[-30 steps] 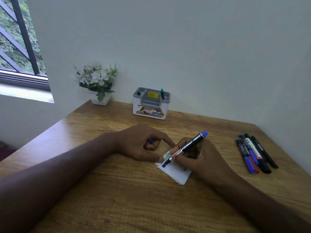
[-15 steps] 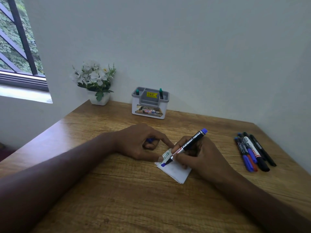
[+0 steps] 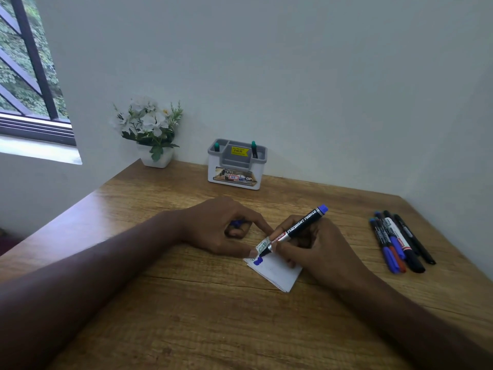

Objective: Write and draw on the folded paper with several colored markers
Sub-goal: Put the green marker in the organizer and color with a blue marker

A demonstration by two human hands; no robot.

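Note:
A small folded white paper (image 3: 277,273) lies on the wooden table (image 3: 186,316) at its middle. My right hand (image 3: 314,249) grips a black permanent marker (image 3: 298,228) with a blue end, its tip touching the paper's upper left corner beside a fresh blue mark (image 3: 258,261). Green writing shows along the paper's top edge. My left hand (image 3: 221,228) pins that corner with thumb and forefinger and curls around a blue cap (image 3: 237,223).
Several markers (image 3: 400,244), blue, red and black, lie side by side at the right of the table. A white and grey pen holder (image 3: 236,166) with two green pens stands at the back wall. A pot of white flowers (image 3: 150,132) sits at the back left.
The marker tip has moved slightly up on the paper's corner, and a solid blue mark now shows below it. My left hand has stayed in place.

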